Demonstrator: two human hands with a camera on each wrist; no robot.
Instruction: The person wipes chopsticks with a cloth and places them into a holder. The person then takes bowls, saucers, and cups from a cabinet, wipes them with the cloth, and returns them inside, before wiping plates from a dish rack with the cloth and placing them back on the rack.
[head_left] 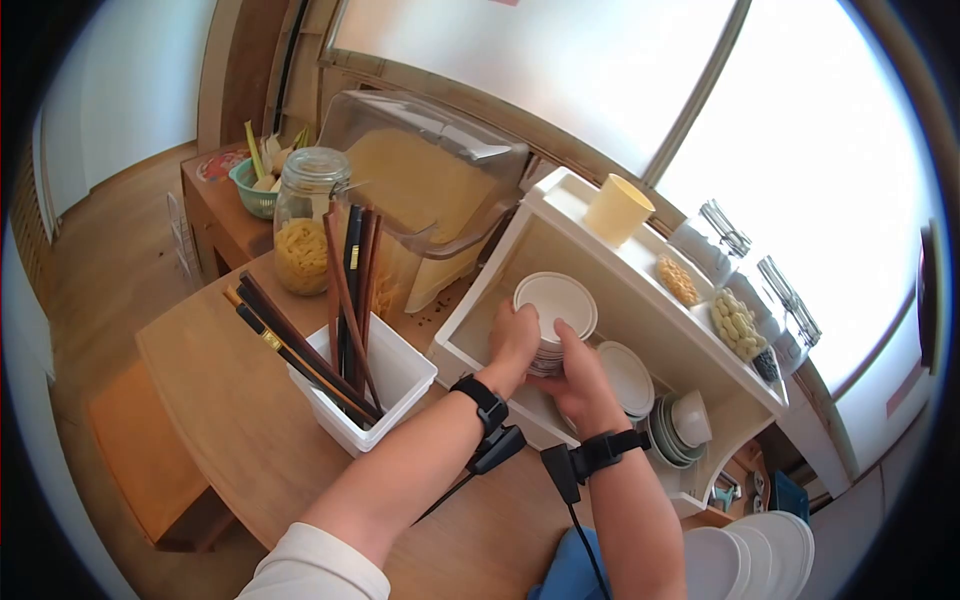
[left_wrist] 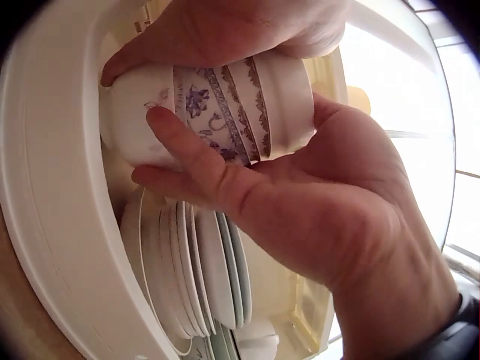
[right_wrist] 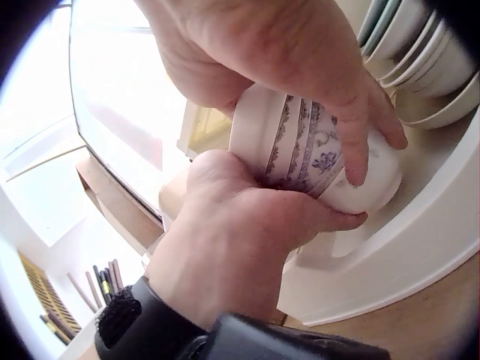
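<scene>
A stack of small white bowls [head_left: 562, 298] stands in the left part of the white shelf unit [head_left: 480, 345], with my hands on both sides of it. Blue flowers and brown patterned bands show on the bowls [left_wrist: 206, 109] in the left wrist view. My left hand [head_left: 514, 342] grips the stack from the left, its thumb and fingers curved along the side. From the right, my right hand [head_left: 582, 382] grips it, fingers spread over the lower bowls in the left wrist view. Stacked plates [head_left: 627, 378] stand right beside the bowls.
Left of the shelf stands a white container [head_left: 400, 400] of chopsticks [head_left: 350, 290]. Behind it are a glass jar [head_left: 302, 245] of pasta and a clear-lidded box [head_left: 430, 150]. A yellow cup [head_left: 618, 210] and several jars [head_left: 740, 325] line the shelf top. More dishes [head_left: 680, 430] sit at right.
</scene>
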